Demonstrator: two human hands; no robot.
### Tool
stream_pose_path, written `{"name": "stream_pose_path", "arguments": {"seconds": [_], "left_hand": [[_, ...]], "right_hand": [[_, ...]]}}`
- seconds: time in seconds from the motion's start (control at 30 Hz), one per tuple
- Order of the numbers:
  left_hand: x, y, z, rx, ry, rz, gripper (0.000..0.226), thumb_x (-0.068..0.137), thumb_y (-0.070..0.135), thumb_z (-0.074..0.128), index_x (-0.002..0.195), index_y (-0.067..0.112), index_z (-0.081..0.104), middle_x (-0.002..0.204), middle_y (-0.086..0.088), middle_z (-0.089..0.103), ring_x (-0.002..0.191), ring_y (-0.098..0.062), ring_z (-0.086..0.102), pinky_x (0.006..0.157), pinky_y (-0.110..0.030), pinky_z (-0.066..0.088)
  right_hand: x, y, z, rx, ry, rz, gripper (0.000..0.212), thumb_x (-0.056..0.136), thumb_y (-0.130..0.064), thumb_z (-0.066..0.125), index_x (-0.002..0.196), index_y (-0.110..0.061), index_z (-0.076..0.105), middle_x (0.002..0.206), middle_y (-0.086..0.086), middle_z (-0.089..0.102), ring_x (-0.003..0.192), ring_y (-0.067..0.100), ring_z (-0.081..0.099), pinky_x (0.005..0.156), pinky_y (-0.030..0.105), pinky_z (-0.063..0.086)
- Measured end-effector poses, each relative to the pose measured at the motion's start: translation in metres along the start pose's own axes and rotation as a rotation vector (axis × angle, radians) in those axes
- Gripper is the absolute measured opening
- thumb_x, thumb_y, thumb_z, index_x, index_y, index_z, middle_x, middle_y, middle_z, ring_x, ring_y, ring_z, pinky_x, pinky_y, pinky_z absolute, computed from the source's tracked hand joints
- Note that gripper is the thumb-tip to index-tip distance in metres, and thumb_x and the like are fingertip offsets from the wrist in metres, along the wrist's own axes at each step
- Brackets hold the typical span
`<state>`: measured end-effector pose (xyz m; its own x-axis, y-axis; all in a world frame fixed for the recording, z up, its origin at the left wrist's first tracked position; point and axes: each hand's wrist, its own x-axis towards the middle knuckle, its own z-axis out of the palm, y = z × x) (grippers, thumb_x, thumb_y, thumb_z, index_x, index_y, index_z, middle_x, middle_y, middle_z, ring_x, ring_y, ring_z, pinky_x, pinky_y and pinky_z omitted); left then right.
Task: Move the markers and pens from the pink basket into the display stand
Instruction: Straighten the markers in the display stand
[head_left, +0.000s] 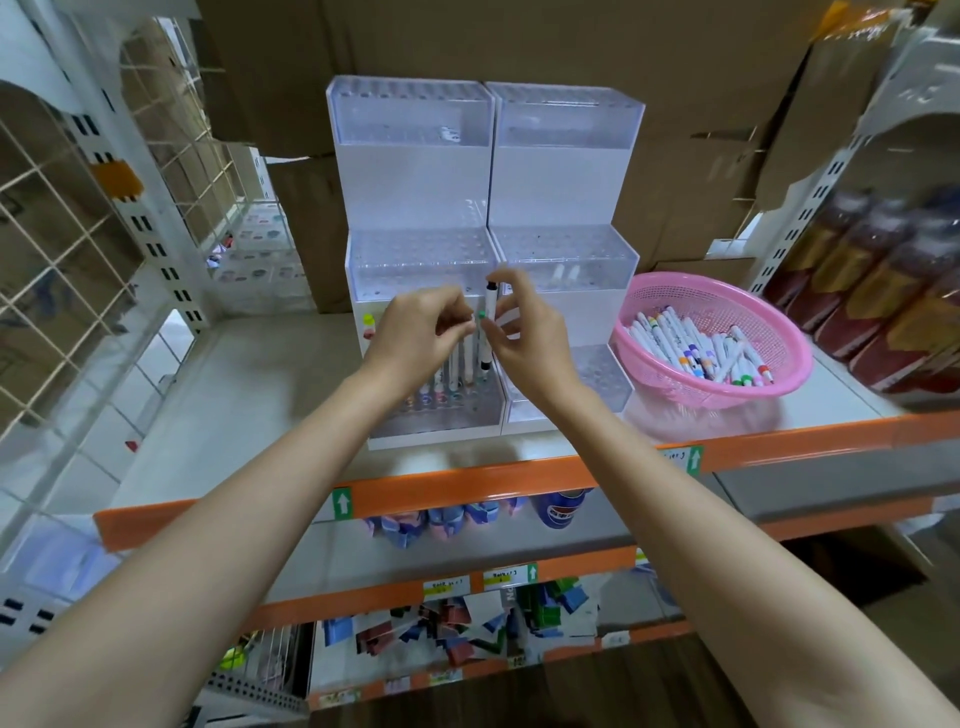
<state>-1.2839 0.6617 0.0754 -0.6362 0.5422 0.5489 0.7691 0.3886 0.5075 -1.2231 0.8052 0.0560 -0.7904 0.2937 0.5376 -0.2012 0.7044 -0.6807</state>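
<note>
Early going: a row of markers (441, 384) stands in the display stand (415, 171), lowest tier only, while the pink basket (779, 332) holds many more. Left hand (415, 327) and right hand (524, 332) fingers pinch 1 upright marker (488, 322).

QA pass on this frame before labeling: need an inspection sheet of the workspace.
Surface: pale shelf with an orange front edge, holding stand and basket.
Job's things: pink basket on the right, many markers inside; clear tiered display stand in the middle; row of markers standing in its lowest left tier; one marker held upright above that row.
Clutter: small red item near the shelf's left edge, too small to identify.
Hands: right hand pinches the held marker; left hand has curled fingertips at its green band, grip unclear.
Cables: nothing seen.
Surroundings: cardboard boxes behind, wire grid left, packaged goods right, stocked shelves below.
</note>
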Motion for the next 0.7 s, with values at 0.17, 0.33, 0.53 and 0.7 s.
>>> {"name": "stream_pose_path", "arguments": {"seconds": [0.17,0.33,0.53,0.7], "left_hand": [[-0.006,0.001,0.008,0.093,-0.021,0.021,0.007,0.082,0.014,0.073,0.084,0.01,0.068,0.08,-0.008,0.067,0.077,-0.024,0.059,0.065,-0.027,0.038],[-0.008,0.0,0.009,0.112,-0.016,0.023,0.008,0.083,0.013,0.071,0.086,0.007,0.069,0.081,-0.01,0.066,0.08,-0.025,0.058,0.068,-0.027,0.039],[-0.008,-0.002,0.007,0.229,-0.01,0.134,0.008,0.081,0.009,0.071,0.083,0.004,0.066,0.085,-0.009,0.063,0.086,-0.029,0.055,0.07,-0.037,0.044],[-0.017,-0.008,0.004,0.347,0.065,0.176,0.016,0.08,0.018,0.06,0.093,0.014,0.07,0.1,0.0,0.065,0.097,-0.026,0.057,0.079,-0.036,0.038]], "right_hand": [[-0.002,0.001,0.003,-0.009,0.004,-0.001,0.038,0.086,-0.005,0.064,0.12,-0.017,0.053,0.084,0.006,0.058,0.071,0.024,0.062,0.065,0.04,0.055],[-0.004,0.002,0.003,-0.005,0.002,0.002,0.039,0.085,-0.005,0.065,0.12,-0.018,0.054,0.086,0.006,0.058,0.072,0.022,0.063,0.065,0.041,0.056],[-0.005,0.001,0.003,0.0,0.001,-0.001,0.036,0.088,-0.007,0.065,0.12,-0.019,0.054,0.085,0.004,0.058,0.072,0.021,0.063,0.064,0.042,0.056],[-0.006,0.0,0.004,0.008,-0.013,0.003,0.034,0.089,-0.008,0.063,0.119,-0.02,0.054,0.085,0.004,0.057,0.07,0.02,0.062,0.065,0.044,0.055]]}}
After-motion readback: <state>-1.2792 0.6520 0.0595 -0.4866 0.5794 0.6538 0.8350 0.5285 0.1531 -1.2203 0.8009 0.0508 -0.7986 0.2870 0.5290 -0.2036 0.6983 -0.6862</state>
